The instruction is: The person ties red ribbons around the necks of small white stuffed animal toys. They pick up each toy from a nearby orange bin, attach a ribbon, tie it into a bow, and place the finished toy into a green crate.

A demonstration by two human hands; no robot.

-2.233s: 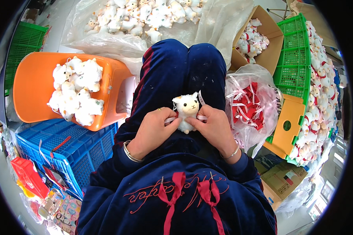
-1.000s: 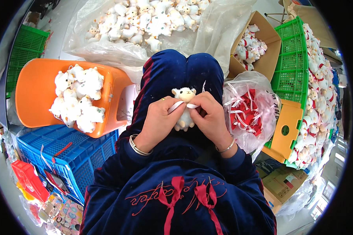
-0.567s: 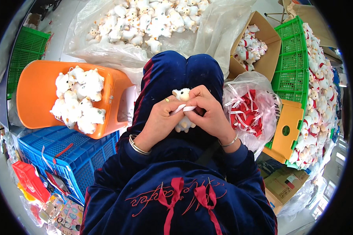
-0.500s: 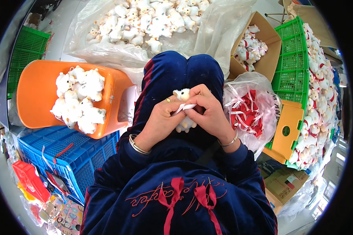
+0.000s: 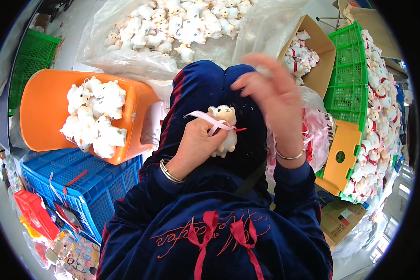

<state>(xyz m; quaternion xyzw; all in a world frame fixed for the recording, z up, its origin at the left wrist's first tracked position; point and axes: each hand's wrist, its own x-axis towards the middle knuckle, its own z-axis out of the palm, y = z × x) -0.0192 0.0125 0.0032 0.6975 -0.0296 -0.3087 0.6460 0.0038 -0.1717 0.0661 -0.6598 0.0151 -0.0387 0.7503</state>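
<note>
A small white plush lamb rests upright on my lap, its face turned up. My left hand is closed around its side, with a pale pink ribbon pinched under the thumb across the lamb's neck. A red tip of the ribbon pokes out at the lamb's right. My right hand is raised off the lamb, over my right knee, smeared by motion; its fingers look apart, but whether anything small is in them does not show. Behind its wrist sits a clear bag of red and pink ribbons.
Several plush lambs lie on an orange chair at left, above a blue crate. A plastic sheet bears a heap of lambs ahead. At right stand a cardboard box and a green crate beside many ribboned lambs.
My right hand has let go of the ribbon and swung up and to the right. The lamb's face now shows, and my left hand alone keeps hold of lamb and ribbon.
</note>
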